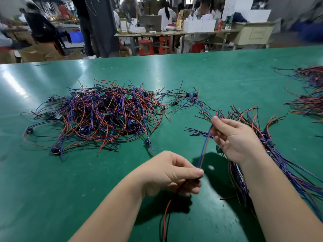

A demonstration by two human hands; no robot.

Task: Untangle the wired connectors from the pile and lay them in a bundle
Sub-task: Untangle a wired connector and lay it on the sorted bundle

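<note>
Pile [97, 116] one; left hand [172, 173], right hand [232, 137] pinch one wired connector [204, 147]

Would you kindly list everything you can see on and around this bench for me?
tangled pile: one; red, blue and black wires with small green boards; table's left-centre
laid bundle: one; same colours; right, behind the right hand
held wires: one set; blue and red; stretched between both hands
far bundles: about two; same colours; right edge
table: one; green
stools: several; red; background
left hand: pinches lower end
right hand: pinches upper end
</note>
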